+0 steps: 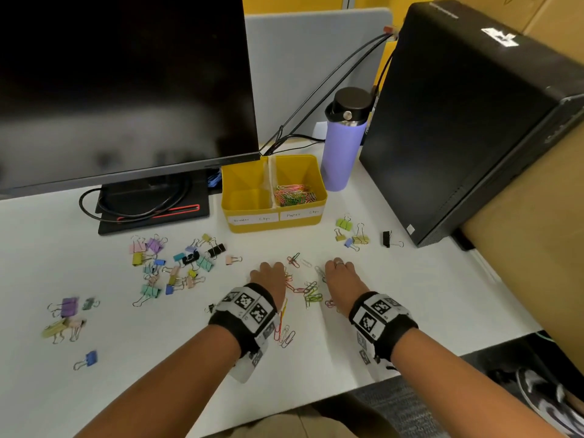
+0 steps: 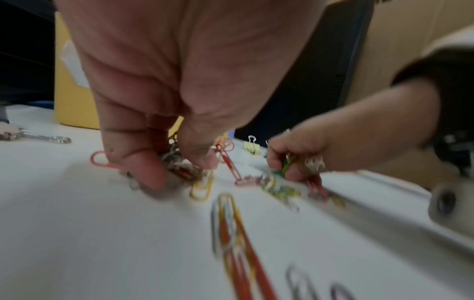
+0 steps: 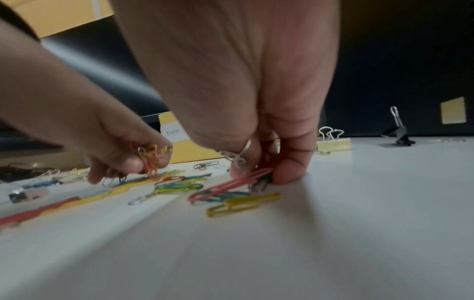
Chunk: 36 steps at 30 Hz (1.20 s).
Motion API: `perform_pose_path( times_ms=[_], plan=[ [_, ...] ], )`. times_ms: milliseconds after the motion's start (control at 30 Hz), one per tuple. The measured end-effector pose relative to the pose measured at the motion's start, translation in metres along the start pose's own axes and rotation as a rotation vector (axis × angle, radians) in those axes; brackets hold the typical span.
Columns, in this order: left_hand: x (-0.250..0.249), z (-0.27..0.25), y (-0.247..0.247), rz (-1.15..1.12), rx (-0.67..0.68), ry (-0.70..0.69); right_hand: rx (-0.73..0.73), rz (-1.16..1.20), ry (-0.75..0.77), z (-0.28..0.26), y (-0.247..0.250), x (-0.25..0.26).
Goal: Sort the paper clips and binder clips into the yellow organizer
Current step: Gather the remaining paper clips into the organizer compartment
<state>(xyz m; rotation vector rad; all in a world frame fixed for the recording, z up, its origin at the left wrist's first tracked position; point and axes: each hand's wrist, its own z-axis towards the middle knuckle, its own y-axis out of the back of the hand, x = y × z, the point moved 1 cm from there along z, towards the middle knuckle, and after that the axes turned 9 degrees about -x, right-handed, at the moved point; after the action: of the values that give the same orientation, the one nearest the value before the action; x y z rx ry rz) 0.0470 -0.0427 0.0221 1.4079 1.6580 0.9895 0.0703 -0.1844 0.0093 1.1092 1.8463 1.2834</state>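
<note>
A yellow organizer (image 1: pixel 274 223) stands behind my hands; its right compartment holds a heap of coloured paper clips (image 1: pixel 294 194), its left one looks bare. Loose paper clips (image 1: pixel 311 292) lie scattered on the white table between my hands. My left hand (image 1: pixel 268 273) is curled down on the table and grips a small bunch of paper clips (image 2: pixel 179 164). My right hand (image 1: pixel 339 273) pinches a few paper clips (image 3: pixel 259 178), a pink one sticking out. Binder clips (image 1: pixel 177 263) lie in clusters at the left and binder clips (image 1: pixel 350 233) at the right.
A monitor (image 1: pixel 126 90) on its black base (image 1: pixel 151 210) stands back left. A purple bottle (image 1: pixel 344 140) and a black computer tower (image 1: pixel 474 121) stand back right. More binder clips (image 1: pixel 68 317) lie near the table's left front. The table edge (image 1: pixel 442 361) runs close behind my right wrist.
</note>
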Motion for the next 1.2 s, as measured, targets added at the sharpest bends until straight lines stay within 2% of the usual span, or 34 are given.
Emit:
perform_pose_path(
  times_ms=[167, 267, 333, 400, 467, 533, 700, 767, 900, 967, 1067, 1100, 1133, 1200],
  plan=[
    [0.016, 0.016, 0.044, -0.212, 0.046, -0.073, -0.132, -0.071, 0.049, 0.004, 0.005, 0.001],
    [0.017, 0.02, 0.088, -0.452, 0.019, -0.064, -0.143, -0.01, 0.043, 0.002, 0.007, 0.001],
    [0.013, 0.029, 0.119, -0.566, -0.06, -0.064, -0.03, 0.165, 0.008, 0.004, 0.005, -0.004],
    [0.004, 0.047, 0.144, -0.57, -0.142, -0.07, 0.068, 0.406, -0.064, 0.007, 0.001, -0.01],
    [-0.007, 0.07, 0.157, -0.556, -0.168, -0.044, 0.036, 0.563, -0.106, 0.012, 0.002, -0.016],
    [-0.014, 0.092, 0.159, -0.524, -0.15, -0.013, -0.019, 0.633, -0.095, 0.016, 0.006, -0.022],
    [-0.012, 0.119, 0.154, -0.158, -0.131, -0.073, -0.257, 0.787, -0.07, 0.04, 0.062, -0.032],
    [-0.006, 0.116, 0.155, -0.218, -0.171, -0.1, -0.317, 0.797, -0.054, 0.058, 0.093, -0.032],
    [0.019, 0.094, 0.152, -0.523, -0.292, -0.176, -0.366, 0.828, -0.085, 0.1, 0.136, -0.027],
    [0.033, 0.083, 0.141, -0.597, -0.423, -0.21, -0.332, 0.755, -0.104, 0.116, 0.141, -0.023],
    [0.049, 0.063, 0.122, -0.608, -0.586, -0.29, -0.188, 0.481, -0.056, 0.127, 0.136, -0.02],
    [0.051, 0.056, 0.114, -0.59, -0.562, -0.328, -0.18, 0.389, -0.013, 0.124, 0.133, -0.019],
    [0.053, 0.051, 0.103, -0.56, -0.48, -0.362, -0.21, 0.339, 0.039, 0.119, 0.131, -0.019],
    [0.05, 0.043, 0.075, -0.414, -0.206, -0.405, -0.324, 0.365, 0.143, 0.1, 0.125, -0.02]
  ],
)
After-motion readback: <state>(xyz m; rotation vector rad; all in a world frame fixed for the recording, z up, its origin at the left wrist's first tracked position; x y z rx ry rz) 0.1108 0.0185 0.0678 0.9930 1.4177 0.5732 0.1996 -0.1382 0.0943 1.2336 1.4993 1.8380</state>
